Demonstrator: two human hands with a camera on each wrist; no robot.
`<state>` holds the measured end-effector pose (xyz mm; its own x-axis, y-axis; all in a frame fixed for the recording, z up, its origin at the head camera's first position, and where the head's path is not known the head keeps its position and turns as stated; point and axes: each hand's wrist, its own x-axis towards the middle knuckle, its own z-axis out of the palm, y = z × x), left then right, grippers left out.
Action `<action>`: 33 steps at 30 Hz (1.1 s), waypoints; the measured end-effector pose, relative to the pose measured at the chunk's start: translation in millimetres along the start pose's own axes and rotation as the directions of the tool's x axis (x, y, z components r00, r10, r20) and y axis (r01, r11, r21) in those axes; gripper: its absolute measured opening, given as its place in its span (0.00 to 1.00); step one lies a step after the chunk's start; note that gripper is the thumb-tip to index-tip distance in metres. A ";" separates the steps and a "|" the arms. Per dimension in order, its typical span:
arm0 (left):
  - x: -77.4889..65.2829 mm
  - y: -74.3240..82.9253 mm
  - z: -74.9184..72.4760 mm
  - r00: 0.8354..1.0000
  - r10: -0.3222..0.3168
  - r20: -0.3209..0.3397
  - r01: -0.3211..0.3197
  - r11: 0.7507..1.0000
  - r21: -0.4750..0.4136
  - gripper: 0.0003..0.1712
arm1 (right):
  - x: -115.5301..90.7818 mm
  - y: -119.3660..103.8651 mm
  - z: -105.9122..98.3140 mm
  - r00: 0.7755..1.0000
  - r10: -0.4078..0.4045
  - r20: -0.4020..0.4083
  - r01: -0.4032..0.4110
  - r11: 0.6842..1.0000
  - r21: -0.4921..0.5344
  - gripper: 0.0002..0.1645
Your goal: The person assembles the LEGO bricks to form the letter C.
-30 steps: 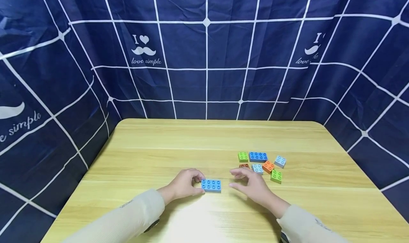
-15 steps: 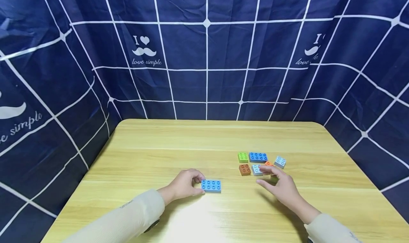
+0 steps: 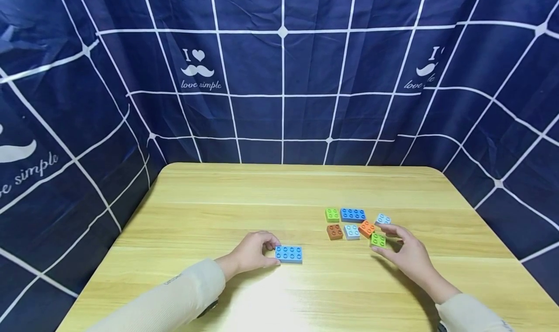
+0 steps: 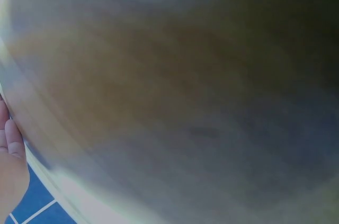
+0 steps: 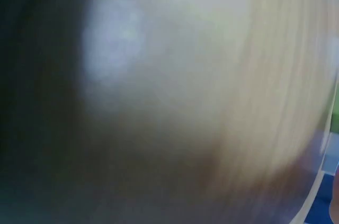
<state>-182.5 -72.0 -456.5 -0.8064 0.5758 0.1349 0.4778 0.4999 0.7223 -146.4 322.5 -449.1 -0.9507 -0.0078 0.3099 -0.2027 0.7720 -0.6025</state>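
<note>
In the head view my left hand pinches the left end of a medium-blue eight-stud toy building brick, which lies flat on the table. My right hand is at the right-hand group of bricks, its thumb and fingers spread around a lime-green four-stud brick. The thumb is at that brick's near side; the fingertips lie just beyond its far side, and firm contact cannot be made out. Both wrist views are mostly blurred. Part of the left hand shows at the left wrist view's edge.
Near the right hand lie an orange brick, a partly covered pale-blue brick, another pale-blue brick, a brown brick, a dark-blue eight-stud brick and a second green brick. A navy curtain surrounds the wooden table.
My right hand has moved right, from beside the medium-blue brick, past the pale-blue and orange bricks, to the near green brick. The left hand and its brick have stayed in place.
</note>
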 end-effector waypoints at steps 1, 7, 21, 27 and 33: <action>0.0 0.0 0.1 1.000 0.000 0.000 0.000 1.000 0.000 0.17 | 0.0 1.4 -0.6 1.000 0.020 0.013 -0.020 1.000 0.008 0.39; -0.1 1.2 0.2 1.000 -0.010 0.005 0.010 1.000 -0.009 0.17 | -1.3 7.3 -1.3 0.991 0.099 0.092 -0.100 0.995 0.007 0.42; 0.1 2.8 -0.6 1.000 -0.029 0.000 0.029 1.000 -0.004 0.16 | -1.7 11.0 -1.0 0.991 0.087 0.102 -0.080 0.994 -0.068 0.29; -0.3 2.3 -0.2 1.000 -0.028 0.000 0.028 1.000 -0.008 0.16 | -1.8 3.8 -0.9 0.997 0.061 0.055 -0.059 0.998 -0.033 0.27; -0.5 1.6 0.2 1.000 -0.026 0.004 0.026 1.000 0.002 0.16 | -1.0 -12.2 10.4 1.000 0.006 -0.002 -0.006 0.998 0.055 0.25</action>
<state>-181.3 -71.3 -455.6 -0.8171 0.5652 0.1139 0.4578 0.5160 0.7239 -145.4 306.5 -449.7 -0.9514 -0.0020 0.3080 -0.2100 0.7358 -0.6438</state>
